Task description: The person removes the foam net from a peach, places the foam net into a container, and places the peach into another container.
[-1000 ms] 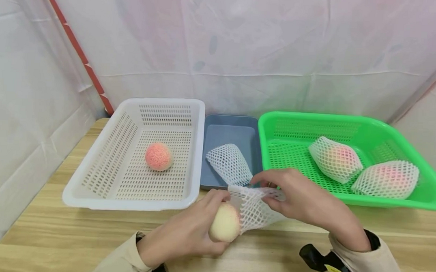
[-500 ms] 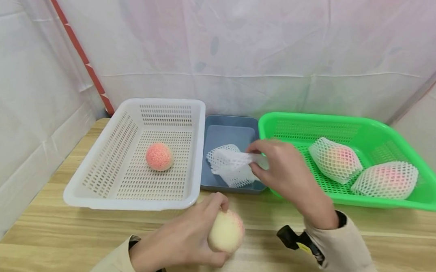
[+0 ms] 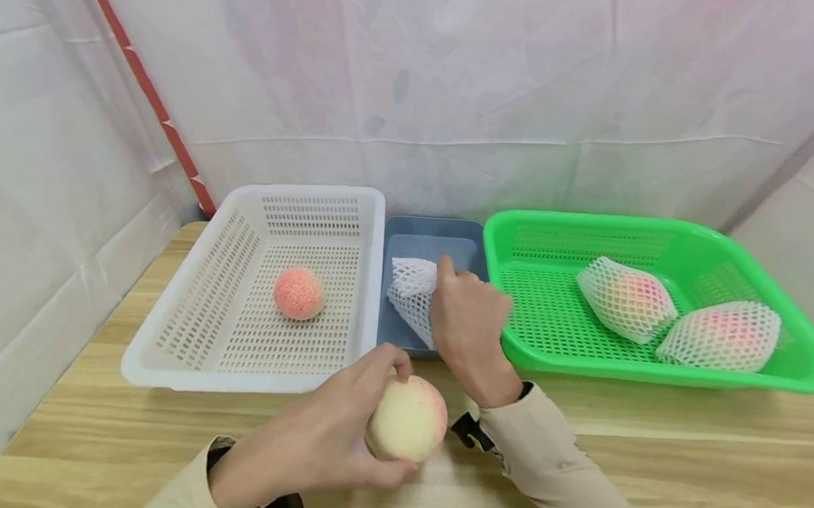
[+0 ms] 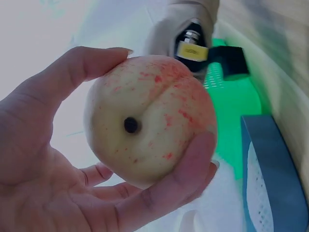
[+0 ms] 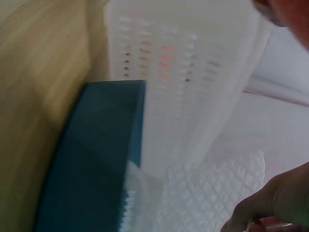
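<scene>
A pale peach (image 3: 409, 421) with a pink blush is held between the thumb and fingers of my left hand (image 3: 317, 436), above the table's front. In the left wrist view the peach (image 4: 149, 121) shows a dark stem spot and red specks. My right hand (image 3: 468, 321) is over the blue-grey tray (image 3: 435, 229), fingers curled at a white foam net (image 3: 414, 273). Beneath it lies another white foam net (image 3: 413, 315), partly covered. The right wrist view catches the raised foam net (image 5: 207, 193) beside the fingers; their tips are partly cut off.
Left of the tray, a white basket (image 3: 247, 381) holds one pink peach (image 3: 299, 293). On the right, a green basket (image 3: 532, 354) contains two peaches in foam nets, one net-wrapped peach (image 3: 626, 298) behind the other net-wrapped peach (image 3: 720, 336). A wooden table (image 3: 644, 454) supports everything.
My right hand has drawn the foam net off the peach and carried it up and left into the tray. My left hand keeps the bare peach, shifting slightly left.
</scene>
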Available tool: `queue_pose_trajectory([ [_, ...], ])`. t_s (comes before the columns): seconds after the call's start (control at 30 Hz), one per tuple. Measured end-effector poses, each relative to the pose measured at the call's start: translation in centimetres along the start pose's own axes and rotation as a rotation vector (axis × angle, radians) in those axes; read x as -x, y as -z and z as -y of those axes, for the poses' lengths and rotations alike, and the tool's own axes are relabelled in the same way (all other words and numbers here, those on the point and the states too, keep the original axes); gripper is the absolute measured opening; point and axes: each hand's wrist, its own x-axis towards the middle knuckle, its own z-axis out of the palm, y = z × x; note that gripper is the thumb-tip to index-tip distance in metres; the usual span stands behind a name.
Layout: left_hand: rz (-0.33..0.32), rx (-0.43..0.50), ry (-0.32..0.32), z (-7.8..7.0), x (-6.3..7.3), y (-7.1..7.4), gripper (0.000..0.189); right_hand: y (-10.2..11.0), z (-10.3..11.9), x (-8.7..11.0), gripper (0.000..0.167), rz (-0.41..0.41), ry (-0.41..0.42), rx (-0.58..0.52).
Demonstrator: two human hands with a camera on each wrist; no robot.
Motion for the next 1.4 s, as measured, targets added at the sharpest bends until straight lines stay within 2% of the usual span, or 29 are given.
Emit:
queue_pose_trajectory([
  [0.13,-0.020,-0.035,-0.024,0.1,0.1,0.2,0.064,-1.5,0.2,0.1,0.020,0.154,-0.019,0.034],
  [0.27,-0.062,-0.050,-0.046,0.1,0.3,0.6,0.067,-2.3,0.0,0.2,0.022,0.386,-0.028,0.007],
  [0.33,-0.079,-0.048,-0.048,0.2,0.4,0.9,0.067,-2.4,-0.1,0.2,0.026,0.530,-0.024,-0.024],
  [0.47,-0.099,-0.043,-0.020,0.1,0.6,1.7,0.066,-2.3,-0.3,0.2,0.026,0.802,0.005,-0.090],
  [0.53,-0.111,-0.045,0.005,0.0,0.7,2.1,0.067,-2.1,-0.3,0.2,0.023,0.895,0.015,-0.112],
  [0.6,-0.125,-0.052,0.028,-0.2,0.9,2.4,0.069,-1.9,-0.4,0.1,0.020,0.946,0.020,-0.119],
  [0.73,-0.165,-0.082,0.060,-0.2,1.0,2.9,0.072,-1.6,-0.4,-0.1,0.017,0.994,0.027,-0.106],
  [0.83,-0.196,-0.117,0.057,0.0,1.0,3.3,0.072,-1.4,-0.3,-0.2,0.019,0.977,0.017,-0.087],
  [1.0,-0.237,-0.169,0.062,0.6,0.8,3.8,0.070,-1.0,-0.2,-0.3,0.021,0.779,-0.017,-0.058],
  [1.07,-0.260,-0.186,0.070,0.8,0.8,4.1,0.070,-0.7,0.0,-0.4,0.019,0.693,-0.023,-0.070],
  [1.17,-0.296,-0.192,0.074,1.3,0.7,4.6,0.072,-0.2,0.5,-0.5,0.025,0.615,-0.027,-0.129],
  [1.27,-0.330,-0.182,0.085,1.8,0.8,5.3,0.070,0.2,1.1,-0.4,0.038,0.590,-0.022,-0.208],
  [1.4,-0.374,-0.178,0.090,2.7,0.9,6.0,0.066,0.5,2.2,0.0,0.050,0.607,0.021,-0.273],
])
